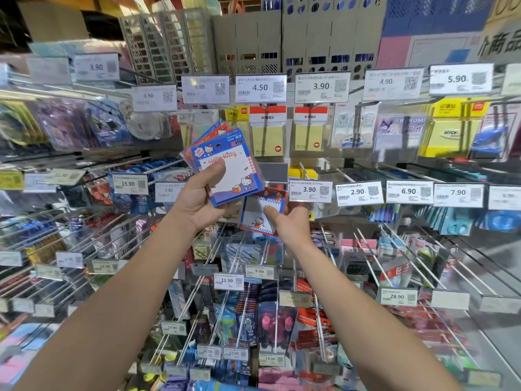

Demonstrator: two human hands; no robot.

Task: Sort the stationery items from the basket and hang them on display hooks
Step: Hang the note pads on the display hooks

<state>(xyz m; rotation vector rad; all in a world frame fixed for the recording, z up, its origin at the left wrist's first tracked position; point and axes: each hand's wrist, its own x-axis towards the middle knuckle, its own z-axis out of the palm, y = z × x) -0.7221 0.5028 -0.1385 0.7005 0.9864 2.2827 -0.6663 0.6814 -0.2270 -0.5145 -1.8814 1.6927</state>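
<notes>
We face display hooks (373,256) crowded with packaged stationery, yellow sticky-note packs (267,135) hanging just behind, our left hand (197,200) clamped, thumb in front, on a fanned Hello Kitty stack (229,170), right hand (291,222) pinching a single pack (260,214) below, beside a 3.90 tag (310,190)

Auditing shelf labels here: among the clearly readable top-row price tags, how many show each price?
3.90 tags: 2
4.90 tags: 2
4.50 tag: 1
5.90 tag: 1
Total: 6 readable; the rest are blurred or glared.
</notes>
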